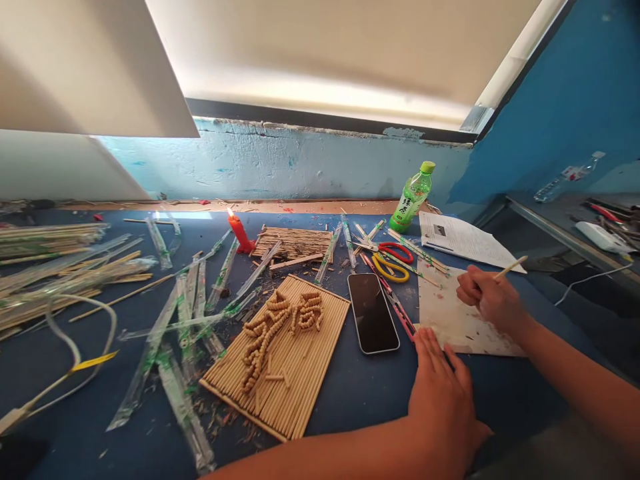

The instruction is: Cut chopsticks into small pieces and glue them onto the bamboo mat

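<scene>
My right hand (493,300) is closed around a thin wooden stick (511,267) above a stained sheet of paper (440,313). One end of the stick juts up past the knuckles; the other is hidden by the hand. My left hand (443,387) lies flat, fingers stretched out, with its fingertips on the paper's near left corner. Close to those fingertips lies a pink utility knife (400,312), beside a black-screened phone (373,313). Left of the phone rests a panel of wooden sticks (313,353) bearing curled, ridged wooden pieces (265,340) and several short sticks.
A lit red candle (240,233) stands behind the panel. Red-and-yellow scissors (393,260), a green tea bottle (413,200) and printed pages (460,237) lie or stand farther back. Plastic wrappers (185,407), a white cable (75,347) and bundled sticks (55,267) cover the left.
</scene>
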`<state>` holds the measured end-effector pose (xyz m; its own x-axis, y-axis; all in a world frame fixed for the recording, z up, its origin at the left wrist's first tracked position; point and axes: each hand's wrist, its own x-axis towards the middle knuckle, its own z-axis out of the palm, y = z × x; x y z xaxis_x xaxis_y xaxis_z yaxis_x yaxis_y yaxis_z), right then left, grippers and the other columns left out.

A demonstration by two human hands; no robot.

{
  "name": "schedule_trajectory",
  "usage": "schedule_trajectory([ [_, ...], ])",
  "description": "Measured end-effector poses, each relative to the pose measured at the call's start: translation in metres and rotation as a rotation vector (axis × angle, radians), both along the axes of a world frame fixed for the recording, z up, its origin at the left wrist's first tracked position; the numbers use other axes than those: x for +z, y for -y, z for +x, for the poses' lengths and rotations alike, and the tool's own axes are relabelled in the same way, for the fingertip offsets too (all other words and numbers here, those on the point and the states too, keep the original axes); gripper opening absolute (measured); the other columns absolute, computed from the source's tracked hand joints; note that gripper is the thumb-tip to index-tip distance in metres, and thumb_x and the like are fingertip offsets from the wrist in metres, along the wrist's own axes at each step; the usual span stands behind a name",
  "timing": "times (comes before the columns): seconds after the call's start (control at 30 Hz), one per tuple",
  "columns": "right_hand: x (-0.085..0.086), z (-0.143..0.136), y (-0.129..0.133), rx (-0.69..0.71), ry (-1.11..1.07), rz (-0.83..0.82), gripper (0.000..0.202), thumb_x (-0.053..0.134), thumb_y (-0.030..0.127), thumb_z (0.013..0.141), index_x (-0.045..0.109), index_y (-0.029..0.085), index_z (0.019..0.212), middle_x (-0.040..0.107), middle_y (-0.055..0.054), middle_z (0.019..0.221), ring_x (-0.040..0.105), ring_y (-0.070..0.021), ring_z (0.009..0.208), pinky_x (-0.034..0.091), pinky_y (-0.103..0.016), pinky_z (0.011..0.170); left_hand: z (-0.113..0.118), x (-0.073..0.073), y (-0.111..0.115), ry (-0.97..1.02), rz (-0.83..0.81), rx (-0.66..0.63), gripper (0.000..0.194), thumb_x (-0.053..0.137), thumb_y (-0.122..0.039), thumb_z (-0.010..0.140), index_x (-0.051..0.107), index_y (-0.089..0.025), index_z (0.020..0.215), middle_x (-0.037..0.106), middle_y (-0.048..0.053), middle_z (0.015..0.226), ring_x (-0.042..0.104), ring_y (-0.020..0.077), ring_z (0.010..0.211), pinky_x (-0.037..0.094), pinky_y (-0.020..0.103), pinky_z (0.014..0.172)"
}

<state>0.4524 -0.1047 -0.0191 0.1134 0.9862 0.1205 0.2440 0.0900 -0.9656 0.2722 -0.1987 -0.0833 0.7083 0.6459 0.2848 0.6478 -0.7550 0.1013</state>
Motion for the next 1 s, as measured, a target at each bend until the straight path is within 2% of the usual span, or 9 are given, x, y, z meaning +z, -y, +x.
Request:
schedule_trajectory([
  [0.2,0.035,-0.061,-0.005,0.091,-0.355,0.007,0.057,0.043,0.045,0.099,0.014,0.023,0.056,0.014,0.007,0.052,0.005,-0.0103,0.04,0.017,-0.028,0.036,-0.006,0.006,-0.002,0.014,-0.042,-0.017,0.098,0.056,-0.074,0.08,0.051,0.004,0.139,0.048,0.033,0.146,0.04,0.0457,0.139,0.023,0.057,0.115],
  [0.3,0.051,-0.098,-0.011,0.152,-0.474,0.01,0.056,0.043,0.04,0.1,0.012,0.022,0.057,0.014,0.008,0.054,0.003,-0.0101,0.04,0.018,-0.025,0.035,-0.015,0.022,-0.003,0.021,-0.026,-0.023,0.088,0.057,-0.064,0.086,0.049,0.003,0.142,0.046,0.028,0.149,0.036,0.0425,0.143,0.028,0.055,0.115],
  [0.43,0.067,-0.136,-0.026,0.334,-0.791,-0.041,0.056,0.047,0.035,0.099,0.014,0.022,0.057,0.016,0.009,0.053,0.0,-0.0092,0.041,0.015,-0.023,0.035,-0.047,0.074,-0.01,-0.031,-0.115,-0.141,0.055,0.057,-0.042,0.094,0.063,-0.001,0.13,0.058,0.027,0.138,0.052,0.042,0.131,0.05,0.052,0.096],
  [0.53,0.075,-0.159,-0.042,0.467,-0.969,-0.077,0.055,0.047,0.032,0.099,0.016,0.022,0.055,0.017,0.009,0.053,0.001,-0.0088,0.041,0.016,-0.022,0.035,-0.099,0.125,-0.031,-0.027,-0.428,-0.252,0.023,0.065,-0.034,0.088,0.076,-0.015,0.084,0.077,0.013,0.082,0.071,0.027,0.069,0.051,0.034,0.053],
  [0.57,0.076,-0.166,-0.047,0.509,-1.012,-0.096,0.054,0.047,0.031,0.098,0.016,0.022,0.055,0.018,0.009,0.053,0.002,-0.0086,0.042,0.017,-0.022,0.036,-0.12,0.139,-0.042,0.054,-0.483,-0.191,0.024,0.065,-0.037,0.087,0.073,-0.017,0.076,0.073,0.008,0.068,0.065,0.0224,0.055,0.043,0.031,0.045],
  [0.67,0.076,-0.187,-0.059,0.62,-1.101,-0.197,0.052,0.048,0.031,0.097,0.019,0.022,0.055,0.019,0.008,0.054,0.006,-0.0084,0.043,0.018,-0.022,0.038,-0.181,0.162,-0.086,0.433,-0.517,0.126,0.034,0.05,-0.042,0.098,0.066,-0.02,0.078,0.067,0.002,0.065,0.056,0.0143,0.053,0.038,0.025,0.047],
  [0.73,0.073,-0.201,-0.064,0.67,-1.122,-0.252,0.05,0.051,0.033,0.096,0.023,0.021,0.056,0.02,0.008,0.055,0.009,-0.0082,0.044,0.019,-0.022,0.04,-0.211,0.158,-0.116,0.605,-0.66,0.183,0.033,0.054,-0.047,0.096,0.065,-0.018,0.084,0.066,0.001,0.069,0.055,0.0122,0.055,0.04,0.022,0.048],
  [0.87,0.055,-0.222,-0.071,0.719,-1.025,-0.235,0.042,0.055,0.037,0.095,0.04,0.019,0.06,0.023,0.008,0.057,0.014,-0.0079,0.047,0.024,-0.021,0.045,-0.235,0.121,-0.155,0.728,-1.247,0.044,0.037,0.065,-0.051,0.087,0.067,-0.014,0.087,0.069,0.003,0.071,0.064,0.0145,0.06,0.051,0.025,0.054],
  [1.0,0.033,-0.232,-0.071,0.756,-0.928,-0.233,0.033,0.056,0.037,0.095,0.051,0.019,0.067,0.025,0.008,0.059,0.019,-0.0088,0.049,0.027,-0.023,0.048,-0.236,0.095,-0.16,0.727,-1.413,0.014,0.029,0.077,-0.041,0.079,0.072,-0.013,0.087,0.072,0.003,0.076,0.068,0.0143,0.067,0.057,0.028,0.068],
])
